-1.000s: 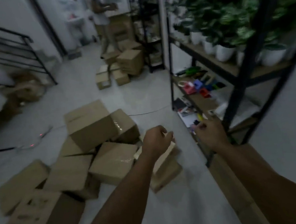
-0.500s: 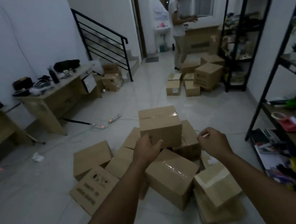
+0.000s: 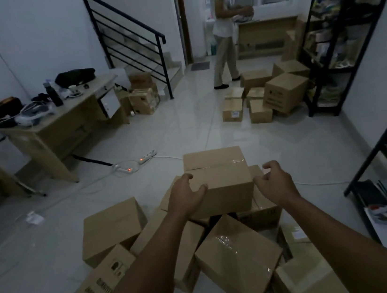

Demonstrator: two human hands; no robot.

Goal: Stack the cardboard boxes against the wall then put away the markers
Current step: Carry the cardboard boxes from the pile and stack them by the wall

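A loose heap of cardboard boxes lies on the white tiled floor in front of me. One taped box sits on top of the heap. My left hand grips its near left corner, fingers over the left edge and thumb on the front face. My right hand hovers at the box's right side with fingers loosely curled, its thumb just at the edge. I cannot pick out any markers; the shelf at the right is dim and blurred.
A black shelf rack with clutter stands at the right. A wooden desk lines the left wall, with power strips and cables on the floor. Further back are more boxes, a person and stairs.
My view swung left from the shelf to the box heap. Both hands moved forward to the top box; my left hand took its corner and my right hand spread out to its right side.
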